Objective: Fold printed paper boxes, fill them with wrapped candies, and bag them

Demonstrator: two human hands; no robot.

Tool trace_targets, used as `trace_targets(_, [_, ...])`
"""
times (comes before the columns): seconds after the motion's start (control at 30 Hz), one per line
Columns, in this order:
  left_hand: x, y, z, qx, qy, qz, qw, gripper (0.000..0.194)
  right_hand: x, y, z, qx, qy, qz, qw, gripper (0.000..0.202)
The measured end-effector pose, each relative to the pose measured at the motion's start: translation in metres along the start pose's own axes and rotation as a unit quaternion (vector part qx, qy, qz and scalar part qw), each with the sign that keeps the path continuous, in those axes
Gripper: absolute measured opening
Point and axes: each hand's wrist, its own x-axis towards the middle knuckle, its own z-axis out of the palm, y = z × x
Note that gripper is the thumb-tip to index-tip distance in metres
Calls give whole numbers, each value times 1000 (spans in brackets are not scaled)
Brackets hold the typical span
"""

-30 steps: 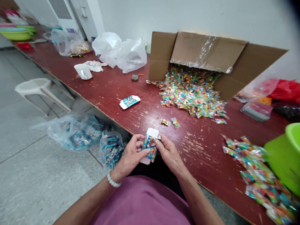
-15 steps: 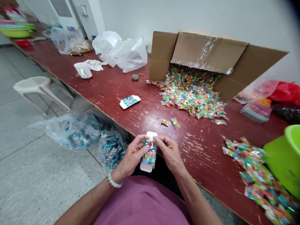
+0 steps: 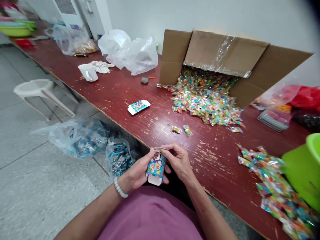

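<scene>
Well, my left hand (image 3: 136, 170) cups the little box (image 3: 155, 165) over my lap while my right hand (image 3: 177, 160) pinches its top flap (thin card); squeezing harder could crease it

Left hand (image 3: 136, 171) cupped palm-up, fingers curled; right hand (image 3: 178, 161) pinching thumb to forefinger just beside it, wrists close together

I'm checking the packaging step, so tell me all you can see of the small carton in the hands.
The small carton is thin printed card, blue with bright cartoon artwork and white unprinted flaps. It is held near upright over the lap at the table edge. The left hand cups its side; the right hand pinches its top flap. The bottom flap hangs open.
</scene>
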Motion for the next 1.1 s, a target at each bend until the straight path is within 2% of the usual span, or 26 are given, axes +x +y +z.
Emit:
trace_targets(0.03, [1,-2,-1,-26,-14,-26,999,62,0,0,1,-4,-2,2,1000,23])
trace_targets(0.1, [4,-5,-2,-61,3,-25,998,58,0,-1,5,21,6,7,1000,36])
trace_targets(0.17, [7,-8,0,-62,43,12,997,53,0,-2,9,60,36,12,997,55])
trace_targets(0.23, [8,-10,4,-31,82,65,994,51,-1,-4,12,84,76,21,993,64])
trace_targets(0.33, [7,-11,11,15,132,142,981,49,-4,-5,15,112,82,47,989,57])
trace_targets(0.4, [6,-12,14,16,152,164,975,47,-6,-5,17,124,64,54,989,47])
trace_targets(0.47, [6,-11,14,3,154,157,976,47,-7,-5,18,126,59,52,989,38])
trace_targets(0.63, [5,-2,13,-59,131,87,986,48,-8,-5,18,103,51,53,992,27])
trace_targets(0.73, [3,4,14,-84,155,75,981,33,-10,-7,19,69,34,37,996,23])
trace_targets(0.87, [3,3,14,-74,205,68,974,35,-10,-9,19,31,-9,19,999,14])
trace_targets(1.0, [5,-3,13,-33,187,105,976,37,-1,-9,16,62,-41,28,997,21])
trace_targets(1.1, [6,-5,12,-23,183,115,976,41,6,-10,14,102,-23,41,994,33])
